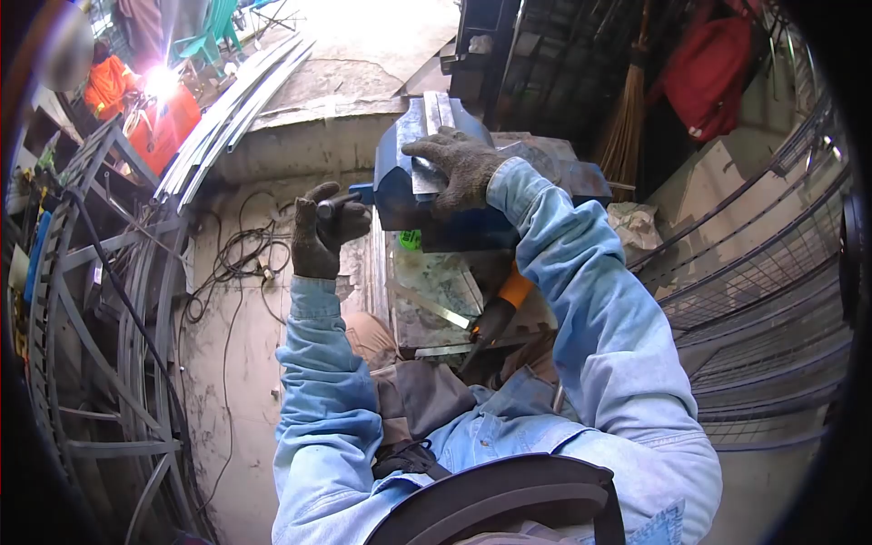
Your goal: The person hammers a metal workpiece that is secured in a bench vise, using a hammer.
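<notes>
A blue bench vise (392,186) stands in front of me. A shiny metal piece (425,180) lies across its jaws. My gloved right hand (461,168) rests over the vise with its fingers bent onto this piece; part of the grip is hidden under the palm. To the left, my gloved left hand (325,232) is closed around the dark end of the vise handle (350,198). Below the vise, an orange-and-black tool (502,307) lies near a thin metal strip (431,305).
Long metal bars (238,109) lean at the upper left, near a bright welding glare (162,84) and a person in orange (107,86). Metal frames (118,300) stand left, beside coiled black cable (238,250). A wire-mesh rack (772,300) and a broom (629,118) are on the right.
</notes>
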Demonstrator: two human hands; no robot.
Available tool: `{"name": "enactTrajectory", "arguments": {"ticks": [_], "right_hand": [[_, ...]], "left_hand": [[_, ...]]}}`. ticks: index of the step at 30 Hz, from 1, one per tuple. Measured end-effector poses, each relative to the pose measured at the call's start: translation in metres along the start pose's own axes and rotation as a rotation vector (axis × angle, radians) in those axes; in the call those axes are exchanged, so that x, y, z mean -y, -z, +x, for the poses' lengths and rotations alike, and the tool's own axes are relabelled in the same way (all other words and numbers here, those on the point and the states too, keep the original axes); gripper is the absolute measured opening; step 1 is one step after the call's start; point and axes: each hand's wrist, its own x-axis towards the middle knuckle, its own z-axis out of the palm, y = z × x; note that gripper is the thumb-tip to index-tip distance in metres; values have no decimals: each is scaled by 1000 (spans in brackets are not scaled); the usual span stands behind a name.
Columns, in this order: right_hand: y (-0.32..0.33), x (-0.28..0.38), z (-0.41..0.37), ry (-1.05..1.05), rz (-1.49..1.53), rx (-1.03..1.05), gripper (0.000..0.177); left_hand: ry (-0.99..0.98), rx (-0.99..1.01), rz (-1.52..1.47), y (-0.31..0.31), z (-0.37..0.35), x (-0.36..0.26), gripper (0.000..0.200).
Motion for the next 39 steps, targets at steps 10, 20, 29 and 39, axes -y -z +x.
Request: {"name": "enactTrajectory", "arguments": {"ticks": [10, 20, 29, 39], "right_hand": [[15, 21, -4, 45, -34, 40, 88], [-2, 33, -64, 139, 206, -540, 41], [-44, 15, -91, -25, 337, -692, 35], [-147, 92, -212, -504, 739, -516, 45]], "left_hand": [[76, -69, 163, -2, 45, -10, 48], [-158, -304, 558, 2, -73, 22, 51], [36, 387, 1346, -19, -80, 101, 51], [284, 262, 1293, -21, -69, 119, 53]]}}
